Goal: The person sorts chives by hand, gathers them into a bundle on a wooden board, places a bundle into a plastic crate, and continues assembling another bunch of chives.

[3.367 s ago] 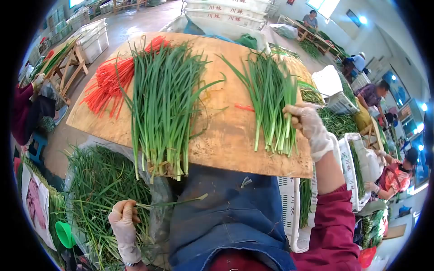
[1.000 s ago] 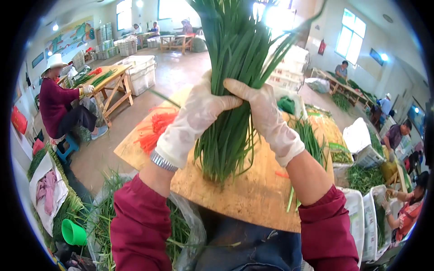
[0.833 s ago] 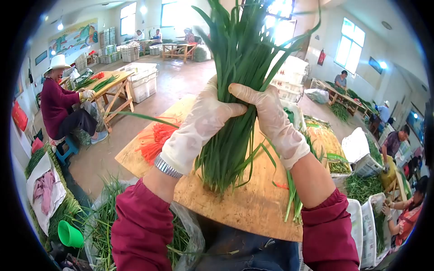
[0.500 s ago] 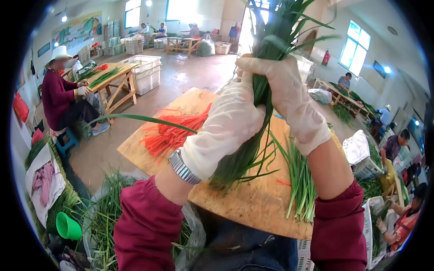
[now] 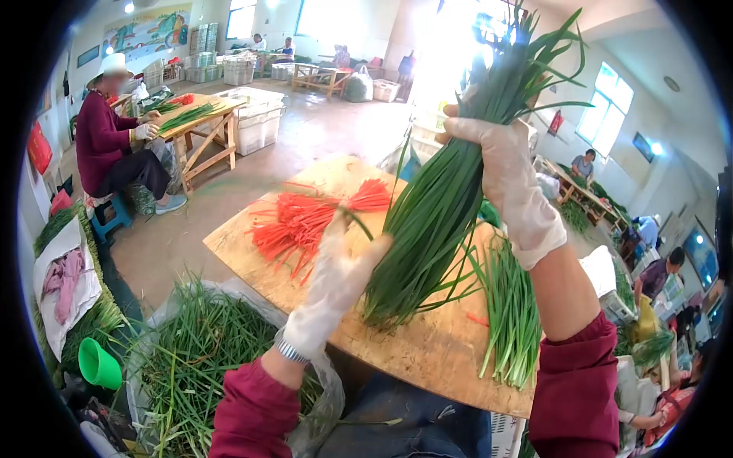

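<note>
My right hand (image 5: 508, 172), in a whitish glove, grips a large bunch of green chives (image 5: 435, 221) near its upper part. The bunch leans over the wooden board (image 5: 366, 328), its lower end at the board's surface. Left of it, my gloved left hand (image 5: 336, 278) is apart from the bunch, fingers raised and blurred. A thin green blade (image 5: 357, 223) shows at its fingertips. Behind that hand lies a pile of red ties (image 5: 294, 225). A smaller bunch of chives (image 5: 510, 317) rests on the board's right side.
A plastic bag of loose greens (image 5: 198, 351) stands lower left, beside a green cup (image 5: 100, 363). Further left, a person in a white hat (image 5: 107, 145) sits at a wooden table (image 5: 200, 114). White crates (image 5: 256, 126) stand behind it. Other people work at the right.
The bunch was lifted from the board into both hands. My left hand has since let go and moved down and left, while my right hand still holds the bunch, now tilted.
</note>
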Motion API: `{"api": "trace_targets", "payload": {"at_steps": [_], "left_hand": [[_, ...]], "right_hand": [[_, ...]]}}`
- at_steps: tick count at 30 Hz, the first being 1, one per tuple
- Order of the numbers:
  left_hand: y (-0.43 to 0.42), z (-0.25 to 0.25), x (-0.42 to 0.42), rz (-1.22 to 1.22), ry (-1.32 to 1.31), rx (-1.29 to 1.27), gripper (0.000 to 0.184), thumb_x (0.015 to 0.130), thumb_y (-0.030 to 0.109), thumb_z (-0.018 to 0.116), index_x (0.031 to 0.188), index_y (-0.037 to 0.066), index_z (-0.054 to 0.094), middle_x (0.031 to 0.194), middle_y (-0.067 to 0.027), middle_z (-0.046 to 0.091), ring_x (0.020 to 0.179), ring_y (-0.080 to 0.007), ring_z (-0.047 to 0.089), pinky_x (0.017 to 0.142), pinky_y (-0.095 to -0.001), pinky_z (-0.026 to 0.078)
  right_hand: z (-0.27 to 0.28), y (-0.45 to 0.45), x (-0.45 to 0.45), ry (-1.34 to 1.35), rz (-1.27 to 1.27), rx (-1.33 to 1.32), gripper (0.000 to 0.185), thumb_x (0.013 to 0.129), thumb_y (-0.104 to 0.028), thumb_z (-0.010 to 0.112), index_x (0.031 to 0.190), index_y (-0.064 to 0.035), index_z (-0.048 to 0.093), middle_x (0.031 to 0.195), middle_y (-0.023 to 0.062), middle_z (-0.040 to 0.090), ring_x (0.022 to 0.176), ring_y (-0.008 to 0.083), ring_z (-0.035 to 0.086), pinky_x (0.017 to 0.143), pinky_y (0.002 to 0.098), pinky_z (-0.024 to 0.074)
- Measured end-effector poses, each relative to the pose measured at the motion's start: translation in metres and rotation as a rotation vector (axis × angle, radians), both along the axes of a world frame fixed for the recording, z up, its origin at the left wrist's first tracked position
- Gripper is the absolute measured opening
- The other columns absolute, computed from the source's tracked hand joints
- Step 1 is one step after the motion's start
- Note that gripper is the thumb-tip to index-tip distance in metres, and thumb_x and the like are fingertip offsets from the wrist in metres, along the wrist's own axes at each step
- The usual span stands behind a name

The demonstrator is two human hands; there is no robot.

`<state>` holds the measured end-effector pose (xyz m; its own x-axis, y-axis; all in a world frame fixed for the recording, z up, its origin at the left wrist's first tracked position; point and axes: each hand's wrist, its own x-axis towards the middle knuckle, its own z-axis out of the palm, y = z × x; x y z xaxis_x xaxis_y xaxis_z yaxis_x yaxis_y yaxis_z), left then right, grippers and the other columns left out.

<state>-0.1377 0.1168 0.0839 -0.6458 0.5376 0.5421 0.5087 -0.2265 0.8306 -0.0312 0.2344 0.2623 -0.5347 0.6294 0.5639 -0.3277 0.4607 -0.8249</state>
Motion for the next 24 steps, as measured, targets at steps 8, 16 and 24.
{"api": "trace_targets", "payload": {"at_steps": [8,16,24], "left_hand": [[0.060,0.092,0.012,-0.587,-0.140,0.211,0.050,0.095,0.037,0.039,0.129,0.000,0.040,0.109,-0.0243,0.056,0.102,-0.0335,0.054,0.085,-0.0372,0.041],[0.048,0.104,0.007,-0.787,-0.106,0.077,0.042,0.096,0.034,0.040,0.112,-0.001,0.055,0.083,-0.0128,0.063,0.079,-0.0211,0.060,0.073,-0.0320,0.044],[-0.048,0.050,-0.053,-0.028,-0.117,0.309,0.044,0.095,0.036,0.043,0.102,-0.002,0.064,0.092,-0.0119,0.066,0.087,-0.0179,0.062,0.083,-0.0304,0.045]], "right_hand": [[0.003,-0.009,0.000,-0.065,0.099,0.077,0.025,0.073,-0.001,0.067,0.096,0.0048,0.062,0.090,0.0106,0.064,0.077,0.0188,0.063,0.072,0.0290,0.0515],[0.018,-0.012,0.007,-0.214,0.082,0.047,0.013,0.076,-0.008,0.065,0.082,0.0035,0.065,0.073,0.0120,0.065,0.062,0.0191,0.063,0.060,0.0274,0.0526],[0.077,0.026,0.024,-0.016,-0.051,0.127,0.014,0.075,-0.016,0.063,0.072,-0.0019,0.063,0.063,0.0085,0.061,0.056,0.0155,0.061,0.053,0.0290,0.0516]]}}
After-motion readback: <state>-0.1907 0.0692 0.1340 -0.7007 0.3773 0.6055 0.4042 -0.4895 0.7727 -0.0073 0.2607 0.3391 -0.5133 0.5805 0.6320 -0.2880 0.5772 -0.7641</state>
